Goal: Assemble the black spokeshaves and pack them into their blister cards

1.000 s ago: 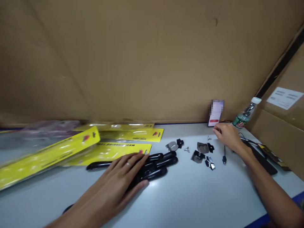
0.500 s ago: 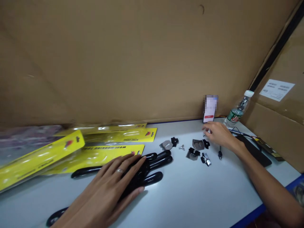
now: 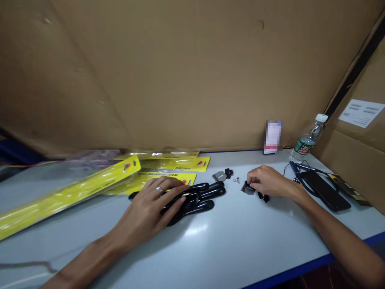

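My left hand (image 3: 158, 200) is curled over a bunch of black spokeshaves (image 3: 207, 194) with glossy handles, its thumb along their near side. The handle ends stick out to the right past my fingers. My right hand (image 3: 266, 180) is closed in a pinch, its fingertips down at a small black part over a grey metal blade (image 3: 247, 190). Whatever lies between those fingertips is hidden. Under the same hand a black and shiny clamp piece (image 3: 264, 197) partly shows. To the left lie another slotted blade (image 3: 221, 176), a black star-shaped part (image 3: 229, 173) and small screws (image 3: 236, 180).
Yellow blister packs (image 3: 168, 164) lie at the back left, with a long one (image 3: 75, 190) in front. A phone (image 3: 272, 137) leans on the cardboard wall (image 3: 180, 80). At the right are a plastic bottle (image 3: 305, 144), a black case (image 3: 326, 190) and cables.
My right hand has come left and down from near the phone to the small metal parts. My left hand has drawn the spokeshaves closer together. The view has shifted slightly.
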The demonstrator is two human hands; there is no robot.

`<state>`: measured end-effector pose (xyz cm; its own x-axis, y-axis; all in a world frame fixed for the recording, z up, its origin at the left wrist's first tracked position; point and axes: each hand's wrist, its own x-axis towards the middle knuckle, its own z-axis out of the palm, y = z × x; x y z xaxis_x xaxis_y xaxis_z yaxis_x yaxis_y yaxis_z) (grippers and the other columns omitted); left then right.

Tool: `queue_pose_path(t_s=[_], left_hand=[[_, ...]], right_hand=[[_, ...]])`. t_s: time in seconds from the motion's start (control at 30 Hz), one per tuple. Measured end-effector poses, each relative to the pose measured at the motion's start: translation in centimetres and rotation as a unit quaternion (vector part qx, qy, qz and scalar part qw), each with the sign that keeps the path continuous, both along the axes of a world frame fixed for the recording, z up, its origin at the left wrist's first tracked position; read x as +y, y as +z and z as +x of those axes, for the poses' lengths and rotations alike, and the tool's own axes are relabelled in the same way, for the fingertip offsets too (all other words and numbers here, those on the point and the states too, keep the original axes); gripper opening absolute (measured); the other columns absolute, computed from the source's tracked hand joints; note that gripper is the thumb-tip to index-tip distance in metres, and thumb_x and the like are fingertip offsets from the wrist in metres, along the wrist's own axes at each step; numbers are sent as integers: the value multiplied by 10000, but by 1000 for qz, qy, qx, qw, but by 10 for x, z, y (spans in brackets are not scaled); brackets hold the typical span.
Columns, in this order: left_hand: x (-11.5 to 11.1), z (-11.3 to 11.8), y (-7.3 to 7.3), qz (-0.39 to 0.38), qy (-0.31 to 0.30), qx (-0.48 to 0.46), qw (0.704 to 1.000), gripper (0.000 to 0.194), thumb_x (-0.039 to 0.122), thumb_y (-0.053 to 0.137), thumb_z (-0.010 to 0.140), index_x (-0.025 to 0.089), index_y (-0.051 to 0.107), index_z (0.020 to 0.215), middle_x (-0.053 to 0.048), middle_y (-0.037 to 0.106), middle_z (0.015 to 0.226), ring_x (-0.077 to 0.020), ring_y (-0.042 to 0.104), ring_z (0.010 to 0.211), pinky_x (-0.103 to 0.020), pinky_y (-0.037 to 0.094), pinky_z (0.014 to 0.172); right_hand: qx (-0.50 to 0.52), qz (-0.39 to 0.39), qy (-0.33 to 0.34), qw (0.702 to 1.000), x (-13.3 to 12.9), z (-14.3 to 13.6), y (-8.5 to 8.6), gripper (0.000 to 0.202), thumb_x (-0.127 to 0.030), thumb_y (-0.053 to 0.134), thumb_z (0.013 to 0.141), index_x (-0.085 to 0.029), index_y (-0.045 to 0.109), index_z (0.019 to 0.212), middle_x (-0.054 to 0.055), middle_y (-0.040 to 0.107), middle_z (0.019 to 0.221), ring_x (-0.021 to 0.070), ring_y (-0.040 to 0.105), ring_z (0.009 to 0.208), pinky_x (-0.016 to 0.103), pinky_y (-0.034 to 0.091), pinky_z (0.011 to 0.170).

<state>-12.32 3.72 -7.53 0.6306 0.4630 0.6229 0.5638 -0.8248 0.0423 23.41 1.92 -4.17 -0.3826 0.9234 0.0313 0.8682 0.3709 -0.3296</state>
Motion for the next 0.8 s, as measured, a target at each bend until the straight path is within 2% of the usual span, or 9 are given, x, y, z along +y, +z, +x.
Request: queue_pose_path(t_s=[0.17, 0.3, 0.5, 0.63, 0.73, 0.8], left_hand=[[-3, 10, 4, 33, -15, -9, 999, 231, 201, 481, 997, 204, 682, 1112, -66, 715, 1028, -215, 638, 929, -386, 508, 843], [-3, 18, 7, 39, -16, 2, 999, 240, 181, 442, 1005, 187, 674, 1062, -81, 705, 997, -214, 625, 910, -373, 498, 799], [10, 24, 18, 52, 28, 41, 997, 294, 235, 409, 1011, 186, 700, 1020, -94, 706, 968, -238, 596, 890, -397, 461, 790], [26, 13, 14, 40, 87, 29, 995, 332, 231, 393, 979, 195, 723, 971, -97, 710, 915, -239, 607, 871, -382, 462, 784], [36, -6, 6, 23, 128, 10, 991, 348, 177, 396, 918, 202, 728, 1020, -77, 693, 806, -230, 607, 778, -354, 467, 723], [40, -18, 2, 4, 153, 2, 988, 391, 146, 404, 863, 208, 716, 1090, -70, 699, 831, -224, 616, 766, -333, 463, 694]], right_hand=[[26, -6, 11, 1000, 3, -2, -1, 172, -43, 632, 773, -190, 720, 798, -24, 720, 717, 108, 601, 636, 215, 344, 596], [35, 15, 8, 999, 7, -1, -4, 93, -102, 644, 836, -159, 713, 808, 4, 730, 753, 115, 630, 676, 208, 385, 629], [-3, 73, -34, 997, 18, 15, -11, 108, -123, 614, 876, -153, 709, 835, 44, 728, 800, 148, 629, 744, 240, 387, 679], [-27, 102, -83, 991, 30, 35, -14, 99, -159, 606, 918, -147, 694, 874, 55, 722, 821, 159, 644, 772, 267, 428, 726], [-38, 110, -115, 987, 38, 52, -18, 151, -268, 643, 950, -147, 671, 865, 23, 698, 833, 162, 656, 802, 323, 503, 788], [-44, 107, -129, 985, 43, 62, -21, 222, -353, 655, 959, -145, 666, 881, 12, 690, 864, 163, 665, 825, 360, 540, 810]])
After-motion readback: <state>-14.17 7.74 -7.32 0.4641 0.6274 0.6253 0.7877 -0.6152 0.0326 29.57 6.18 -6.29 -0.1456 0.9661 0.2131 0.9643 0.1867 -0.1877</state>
